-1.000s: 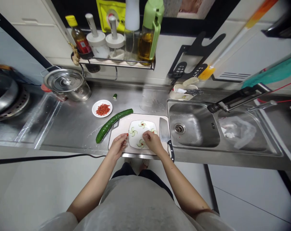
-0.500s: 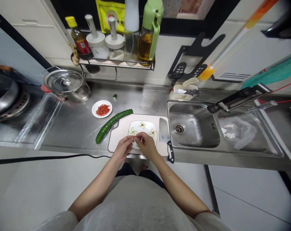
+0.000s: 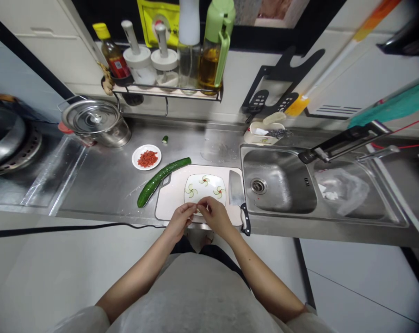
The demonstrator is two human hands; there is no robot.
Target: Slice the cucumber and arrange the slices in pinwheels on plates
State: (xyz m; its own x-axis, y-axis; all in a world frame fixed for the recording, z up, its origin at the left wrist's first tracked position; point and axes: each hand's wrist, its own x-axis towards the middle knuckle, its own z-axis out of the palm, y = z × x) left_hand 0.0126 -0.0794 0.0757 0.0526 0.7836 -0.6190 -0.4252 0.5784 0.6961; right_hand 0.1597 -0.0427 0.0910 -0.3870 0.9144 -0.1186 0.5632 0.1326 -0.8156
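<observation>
My left hand [image 3: 182,218] and my right hand [image 3: 213,214] meet at the fingertips over the near edge of a white plate [image 3: 205,190]. Both are closed in a pinch on a tiny goji berry, now mostly hidden by the fingertips. Thin green cucumber slices with red centres form flower-like pinwheels on that plate, which rests on a pale cutting board [image 3: 171,199]. A kitchen knife [image 3: 236,188] lies along the board's right side, its black handle past the near corner. To the left, a long green cucumber [image 3: 163,179] overlaps the board's corner.
Red goji berries [image 3: 147,158] fill a small white dish [image 3: 135,159] on the steel counter. Behind it are a cucumber end [image 3: 165,139] and a lidded pot [image 3: 98,121]. A sink [image 3: 282,182] adjoins the board's right side. Bottles and jars stand on a wall rack [image 3: 168,92].
Both hands have drawn slightly back toward my body, still pinching together. The red bit seen between the fingertips is now hardly visible, and more of the plate shows.
</observation>
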